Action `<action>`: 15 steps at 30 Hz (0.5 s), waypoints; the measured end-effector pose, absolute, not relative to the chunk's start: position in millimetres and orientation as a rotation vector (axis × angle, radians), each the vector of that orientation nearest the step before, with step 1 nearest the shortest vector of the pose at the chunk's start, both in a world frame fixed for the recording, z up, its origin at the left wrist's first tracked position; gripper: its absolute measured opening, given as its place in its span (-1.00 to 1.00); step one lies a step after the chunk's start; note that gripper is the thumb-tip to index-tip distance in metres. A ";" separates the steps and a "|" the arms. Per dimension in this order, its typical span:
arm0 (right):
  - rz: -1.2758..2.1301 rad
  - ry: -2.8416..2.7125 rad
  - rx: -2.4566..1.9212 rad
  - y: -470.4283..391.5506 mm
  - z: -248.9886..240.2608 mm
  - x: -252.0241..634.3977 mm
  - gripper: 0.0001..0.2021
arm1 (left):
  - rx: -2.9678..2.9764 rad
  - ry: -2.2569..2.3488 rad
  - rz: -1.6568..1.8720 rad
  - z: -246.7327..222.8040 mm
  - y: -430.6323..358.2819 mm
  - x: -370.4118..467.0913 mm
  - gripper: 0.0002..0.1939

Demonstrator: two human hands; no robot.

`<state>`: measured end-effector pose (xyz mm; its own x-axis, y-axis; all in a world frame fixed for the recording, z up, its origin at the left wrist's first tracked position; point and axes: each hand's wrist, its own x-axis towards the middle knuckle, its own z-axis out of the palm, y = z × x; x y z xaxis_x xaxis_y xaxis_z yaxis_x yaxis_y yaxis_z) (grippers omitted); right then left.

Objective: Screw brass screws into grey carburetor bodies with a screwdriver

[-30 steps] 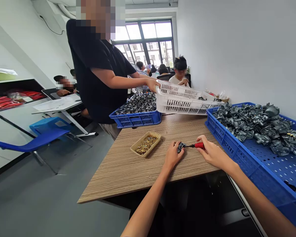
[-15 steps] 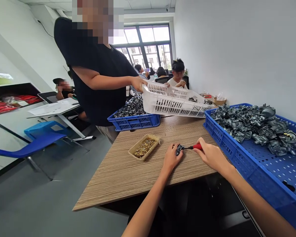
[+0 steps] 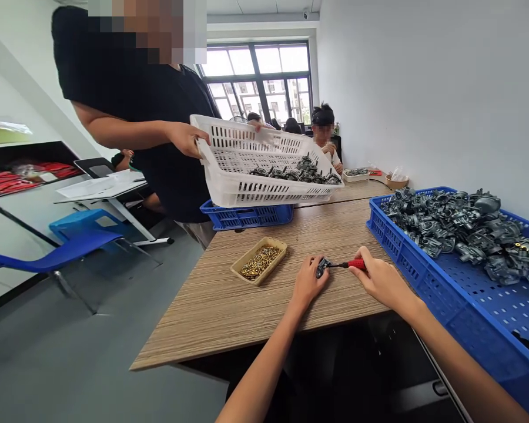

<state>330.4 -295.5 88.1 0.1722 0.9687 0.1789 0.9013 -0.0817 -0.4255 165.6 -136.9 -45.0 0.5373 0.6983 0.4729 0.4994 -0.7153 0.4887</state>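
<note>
My left hand (image 3: 309, 281) is closed round a small dark grey metal carburetor body (image 3: 322, 268) and holds it down on the wood-grain table (image 3: 203, 317). In my right hand (image 3: 376, 277) is a screwdriver (image 3: 356, 264) with a red handle, lying nearly level. Its dark shaft points left, with the tip at the carburetor body; whether it sits in a screw is too small to tell. Left of my left hand stands a beige tray (image 3: 235, 270) full of small brass pieces (image 3: 262, 262), which look like jets.
On the right, a blue crate (image 3: 441, 294) holds a heap of carburetor bodies (image 3: 458, 226). A co-worker (image 3: 136, 117) across the table holds a tilted white basket (image 3: 229, 191) with more metal parts, above another blue crate (image 3: 251, 217). Another person (image 3: 324, 132) sits at the far end.
The co-worker has drawn the white basket left and toward themselves, tilting it so that the parts inside show. My hands stay in place on the carburetor body and screwdriver.
</note>
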 end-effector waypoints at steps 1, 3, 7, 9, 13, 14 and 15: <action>0.212 -1.752 -2.023 -295.6 88.3 330.7 -0.84 | 2.484 0.995 0.959 -44.8 -136.8 165.5 -0.60; 0.221 -1.749 -1.992 -296.2 88.4 331.2 -0.84 | 2.483 0.997 0.965 -44.6 -136.5 165.5 -0.61; 0.200 -1.821 -1.920 -297.0 89.0 329.3 -0.86 | 2.474 0.991 0.983 -45.1 -135.7 166.1 -0.62; 0.151 -1.832 -1.999 -296.3 89.3 327.7 -0.87 | 2.469 0.982 0.991 -45.7 -135.1 166.2 -0.62; 0.086 -1.766 -2.141 -293.8 87.8 328.7 -0.77 | 2.458 0.953 0.987 -47.1 -133.6 165.5 -0.63; 0.111 -1.761 -2.110 -293.5 87.1 329.6 -0.78 | 2.454 0.949 0.982 -47.4 -133.3 165.2 -0.64; 0.147 -1.759 -2.064 -293.4 86.4 330.5 -0.80 | 2.449 0.947 0.978 -47.6 -133.1 165.0 -0.64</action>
